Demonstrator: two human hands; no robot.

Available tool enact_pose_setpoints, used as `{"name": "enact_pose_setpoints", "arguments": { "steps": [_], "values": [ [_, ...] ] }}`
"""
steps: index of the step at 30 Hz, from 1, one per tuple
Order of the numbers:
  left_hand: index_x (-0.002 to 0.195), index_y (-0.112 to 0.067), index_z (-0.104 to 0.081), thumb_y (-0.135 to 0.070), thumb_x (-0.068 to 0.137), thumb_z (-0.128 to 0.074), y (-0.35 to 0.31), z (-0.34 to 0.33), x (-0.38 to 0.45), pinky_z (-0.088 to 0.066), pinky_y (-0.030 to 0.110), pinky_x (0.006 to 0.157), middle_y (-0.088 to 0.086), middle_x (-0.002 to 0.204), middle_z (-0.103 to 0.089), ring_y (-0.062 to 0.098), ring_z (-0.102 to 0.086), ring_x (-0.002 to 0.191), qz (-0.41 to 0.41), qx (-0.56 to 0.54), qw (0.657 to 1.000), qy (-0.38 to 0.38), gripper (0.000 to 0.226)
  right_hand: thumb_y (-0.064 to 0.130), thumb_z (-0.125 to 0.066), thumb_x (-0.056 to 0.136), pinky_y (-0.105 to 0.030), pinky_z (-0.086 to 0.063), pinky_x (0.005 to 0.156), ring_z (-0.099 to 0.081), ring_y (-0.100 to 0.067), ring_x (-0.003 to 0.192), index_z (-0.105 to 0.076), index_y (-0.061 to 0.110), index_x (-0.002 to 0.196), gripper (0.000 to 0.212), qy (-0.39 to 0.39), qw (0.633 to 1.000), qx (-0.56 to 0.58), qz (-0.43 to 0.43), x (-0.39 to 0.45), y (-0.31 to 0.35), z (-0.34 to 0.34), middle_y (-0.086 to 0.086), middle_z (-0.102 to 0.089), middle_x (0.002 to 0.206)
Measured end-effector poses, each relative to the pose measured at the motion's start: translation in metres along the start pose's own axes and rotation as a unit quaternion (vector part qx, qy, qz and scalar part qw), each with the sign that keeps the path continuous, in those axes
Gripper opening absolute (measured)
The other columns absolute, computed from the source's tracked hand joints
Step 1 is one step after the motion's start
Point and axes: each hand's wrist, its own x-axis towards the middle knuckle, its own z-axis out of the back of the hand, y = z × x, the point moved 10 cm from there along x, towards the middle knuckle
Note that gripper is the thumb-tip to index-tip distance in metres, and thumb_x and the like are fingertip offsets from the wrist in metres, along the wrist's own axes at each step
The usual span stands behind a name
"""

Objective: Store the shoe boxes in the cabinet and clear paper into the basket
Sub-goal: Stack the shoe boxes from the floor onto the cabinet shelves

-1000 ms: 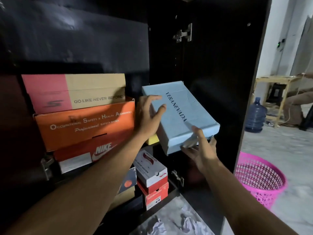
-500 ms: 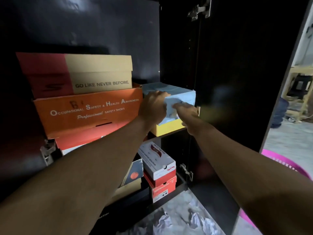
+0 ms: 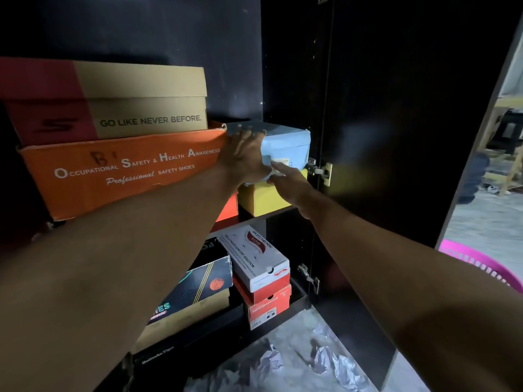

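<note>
Two flat, open hands, left hand (image 3: 245,157) & right hand (image 3: 288,181), on blue box (image 3: 288,145), orange "Safety Shoes" box (image 3: 124,171) beside

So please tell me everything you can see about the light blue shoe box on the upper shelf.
The light blue shoe box looks like matte cardboard, lid closed, with a small white label on its front end. It lies flat on a yellow box, at the right end of the upper shelf, beside the orange safety-shoes box. The left hand presses flat against its front left part; the right hand touches its lower front edge. Neither hand closes a grip around it.
</note>
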Motion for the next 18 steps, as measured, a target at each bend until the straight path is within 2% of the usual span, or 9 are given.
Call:
{"name": "enact_pose_setpoints", "arguments": {
  "steps": [2, 4, 7, 9, 11, 14, 17, 18],
  "values": [
    [0.158, -0.021, -0.034, -0.048, 0.084, -0.068, -0.008, 0.011, -0.008, -0.027, 0.049, 0.122, 0.017, 0.161, -0.033, 0.038, -0.027, 0.151, -0.006, -0.025, 0.998, -0.054, 0.085, 0.022, -0.055, 0.1, -0.03, -0.04, 0.105, -0.05, -0.022, 0.138, -0.053, 0.028, 0.15, 0.051, -0.03, 0.999, -0.008, 0.01, -0.012, -0.001, 0.021, -0.003, -0.052, 0.154],
    [0.149, -0.018, -0.047, -0.045, 0.083, -0.066, -0.024, 0.025, -0.023, -0.042, 0.046, 0.108, 0.016, 0.142, -0.048, 0.037, -0.045, 0.133, -0.015, -0.067, 0.99, -0.123, 0.074, 0.025, -0.057, 0.098, -0.03, -0.044, 0.101, -0.055, -0.018, 0.128, -0.058, 0.033, 0.145, 0.048, -0.051, 0.998, -0.019, 0.024, -0.029, -0.003, 0.042, 0.0, -0.055, 0.15],
    [0.132, -0.016, -0.059, -0.034, 0.082, -0.066, -0.061, 0.032, -0.049, -0.052, 0.045, 0.087, 0.013, 0.12, -0.057, 0.035, -0.055, 0.115, -0.04, -0.151, 0.973, -0.169, 0.054, 0.03, -0.063, 0.085, -0.04, -0.05, 0.11, -0.063, -0.015, 0.122, -0.068, 0.033, 0.131, 0.047, -0.085, 0.995, -0.024, 0.046, -0.065, -0.009, 0.075, 0.001, -0.068, 0.133],
    [0.123, -0.019, -0.062, -0.032, 0.081, -0.063, -0.087, 0.027, -0.066, -0.052, 0.039, 0.078, 0.008, 0.113, -0.058, 0.029, -0.059, 0.107, -0.056, -0.21, 0.963, -0.162, 0.044, 0.025, -0.063, 0.082, -0.041, -0.053, 0.107, -0.069, -0.012, 0.113, -0.074, 0.028, 0.122, 0.041, -0.098, 0.993, -0.023, 0.064, -0.092, -0.013, 0.093, 0.002, -0.075, 0.118],
    [0.118, -0.022, -0.063, -0.031, 0.08, -0.062, -0.121, 0.022, -0.085, -0.052, 0.036, 0.075, 0.002, 0.109, -0.058, 0.023, -0.062, 0.1, -0.078, -0.264, 0.949, -0.153, 0.039, 0.011, -0.062, 0.086, -0.037, -0.055, 0.104, -0.072, -0.01, 0.107, -0.076, 0.022, 0.118, 0.037, -0.107, 0.991, -0.044, 0.069, -0.128, -0.019, 0.114, 0.002, -0.078, 0.111],
    [0.116, -0.026, -0.065, -0.03, 0.08, -0.063, -0.174, 0.007, -0.113, -0.055, 0.036, 0.076, -0.005, 0.107, -0.06, 0.013, -0.064, 0.091, -0.105, -0.344, 0.924, -0.128, 0.036, 0.006, -0.059, 0.085, -0.026, -0.056, 0.096, -0.07, -0.013, 0.107, -0.074, 0.016, 0.12, 0.039, -0.137, 0.984, -0.085, 0.072, -0.184, -0.036, 0.154, -0.002, -0.076, 0.113],
    [0.115, -0.028, -0.064, -0.03, 0.082, -0.064, -0.232, -0.021, -0.14, -0.057, 0.036, 0.075, -0.009, 0.102, -0.059, 0.009, -0.063, 0.084, -0.124, -0.408, 0.902, -0.065, 0.034, 0.002, -0.062, 0.091, -0.009, -0.051, 0.085, -0.068, -0.011, 0.105, -0.07, 0.012, 0.122, 0.034, -0.171, 0.977, -0.124, 0.036, -0.248, -0.068, 0.208, -0.002, -0.072, 0.115],
    [0.114, -0.028, -0.064, -0.03, 0.082, -0.064, -0.255, -0.031, -0.151, -0.058, 0.037, 0.074, -0.009, 0.1, -0.059, 0.009, -0.064, 0.082, -0.133, -0.425, 0.894, -0.042, 0.033, 0.004, -0.062, 0.091, -0.008, -0.051, 0.082, -0.068, -0.011, 0.102, -0.071, 0.013, 0.12, 0.031, -0.191, 0.972, -0.134, 0.023, -0.271, -0.082, 0.228, -0.001, -0.072, 0.113]
  ]
}}
